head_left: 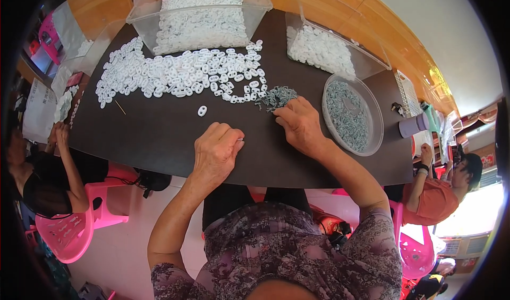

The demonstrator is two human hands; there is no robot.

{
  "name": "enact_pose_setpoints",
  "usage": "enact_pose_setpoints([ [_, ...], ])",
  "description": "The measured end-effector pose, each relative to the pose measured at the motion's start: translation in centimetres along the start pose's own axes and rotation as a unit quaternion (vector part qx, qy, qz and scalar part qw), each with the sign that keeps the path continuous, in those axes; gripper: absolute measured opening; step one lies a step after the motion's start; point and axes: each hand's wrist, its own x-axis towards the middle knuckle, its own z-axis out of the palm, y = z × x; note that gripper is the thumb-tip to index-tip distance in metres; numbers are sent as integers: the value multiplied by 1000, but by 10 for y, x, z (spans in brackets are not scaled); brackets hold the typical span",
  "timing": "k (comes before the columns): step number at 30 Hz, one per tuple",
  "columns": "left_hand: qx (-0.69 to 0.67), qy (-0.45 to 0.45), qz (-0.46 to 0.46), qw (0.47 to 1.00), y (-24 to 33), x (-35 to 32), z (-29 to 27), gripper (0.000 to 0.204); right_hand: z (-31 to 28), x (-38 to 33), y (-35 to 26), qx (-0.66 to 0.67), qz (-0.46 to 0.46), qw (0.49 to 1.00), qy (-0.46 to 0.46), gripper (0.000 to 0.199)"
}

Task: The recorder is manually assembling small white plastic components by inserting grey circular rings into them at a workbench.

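My left hand (217,150) is closed above the dark table, with a small pale tip showing beside the thumb; the rest of what it holds is hidden. My right hand (302,123) has its fingers pinched together at the edge of a pile of small grey screws (281,94); whether a screw sits between the fingertips cannot be made out. One white oval plastic piece with two holes (202,111) lies alone, beyond my left hand. Farther back spreads a broad heap of the same white pieces (175,74), its right end near the screws.
Behind the heap stands a clear bin (139,21) of white pieces, with another clear box (372,61) at back right. A round clear tub (379,124) of screws sits right of my right forearm. A lilac cup (413,125) stands farther right. People work at both sides.
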Motion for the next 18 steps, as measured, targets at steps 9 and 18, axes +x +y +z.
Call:
enact_pose_setpoints([
  [9, -4, 11, 10, 1000, -2, -1, 1, 22, 2, 6, -2, 65, 79, 995, -17, 9],
  [18, 2, -1, -16, 1000, 2, 0, -2, 17, 15, 12, 5, 46, 120, 991, -40, 7],
])
